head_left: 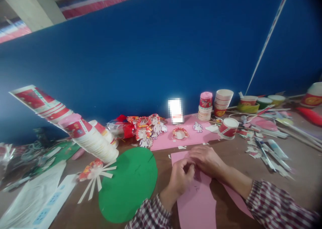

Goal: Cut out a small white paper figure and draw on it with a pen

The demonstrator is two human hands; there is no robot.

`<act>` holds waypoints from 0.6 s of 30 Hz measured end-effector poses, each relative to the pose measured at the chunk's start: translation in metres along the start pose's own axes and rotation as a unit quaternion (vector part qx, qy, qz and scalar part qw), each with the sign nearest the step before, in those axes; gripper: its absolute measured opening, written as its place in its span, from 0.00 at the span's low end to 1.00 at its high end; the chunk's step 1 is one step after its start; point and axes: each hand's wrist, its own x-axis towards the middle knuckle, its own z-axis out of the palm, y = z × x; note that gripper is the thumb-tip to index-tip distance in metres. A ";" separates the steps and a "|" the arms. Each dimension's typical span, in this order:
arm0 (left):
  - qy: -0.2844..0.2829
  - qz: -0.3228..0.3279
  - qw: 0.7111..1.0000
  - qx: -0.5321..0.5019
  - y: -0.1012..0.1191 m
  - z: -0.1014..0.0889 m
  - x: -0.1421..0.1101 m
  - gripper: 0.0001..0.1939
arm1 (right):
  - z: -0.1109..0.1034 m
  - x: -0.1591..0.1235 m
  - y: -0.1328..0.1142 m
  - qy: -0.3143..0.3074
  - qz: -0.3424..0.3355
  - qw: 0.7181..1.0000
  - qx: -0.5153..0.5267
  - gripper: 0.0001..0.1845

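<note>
A pink sheet of paper (196,202) lies on the brown table in front of me, with faint pencil-like marks on it. My left hand (181,177) is over its upper part, thumb and forefinger curled into a pinch. Across the sheet's top edge rests my right hand (207,160), its fingers bent and close together, meeting the left fingertips. Whatever is between the fingers is too hidden to make out. Another pink piece (237,200) lies partly under my right forearm. Left of the sheet is a large green paper oval (128,185).
Leaning stacked paper cups (90,141) stand at left, near a paper piece with white strips (97,177). Paper cutouts (146,130) and a ring-shaped paper piece (180,133) sit behind. Cup stacks (222,103), scraps, pens and a tube (278,150) occupy the right. A blue partition (151,54) rises behind.
</note>
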 end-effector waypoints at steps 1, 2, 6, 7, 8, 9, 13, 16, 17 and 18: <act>0.001 0.004 1.000 0.007 0.000 0.000 0.000 0.09 | -0.001 0.000 -0.001 0.004 -0.003 1.000 0.005 0.09; 0.001 0.009 1.000 0.015 0.000 0.000 0.000 0.09 | -0.001 0.001 -0.001 0.004 -0.006 1.000 0.010 0.09; 0.003 0.029 0.998 0.050 0.002 0.001 -0.001 0.10 | -0.004 0.003 -0.004 -0.027 0.009 0.999 0.024 0.09; 0.004 0.036 0.997 0.062 0.002 0.000 -0.001 0.10 | -0.005 0.004 -0.005 -0.039 0.017 0.999 0.023 0.09; 0.006 0.044 0.996 0.076 0.002 0.000 -0.002 0.10 | -0.005 0.004 -0.005 -0.051 0.025 0.998 0.021 0.09; 0.010 0.052 0.994 0.091 0.002 -0.001 -0.003 0.10 | -0.006 0.004 -0.005 -0.060 0.032 0.998 0.019 0.08; 0.018 0.077 0.980 0.185 -0.002 -0.003 -0.006 0.08 | -0.005 0.004 -0.003 -0.066 0.024 0.997 0.016 0.10; 0.006 0.085 0.967 0.241 -0.005 -0.002 -0.007 0.08 | -0.005 0.007 0.001 -0.088 0.030 0.996 -0.001 0.10; -0.001 0.087 0.964 0.250 -0.005 -0.001 -0.006 0.08 | -0.005 0.009 0.002 -0.107 0.043 0.993 -0.016 0.11; -0.007 0.089 0.962 0.257 -0.006 -0.001 -0.006 0.08 | -0.005 0.013 0.002 -0.127 0.058 0.990 -0.033 0.11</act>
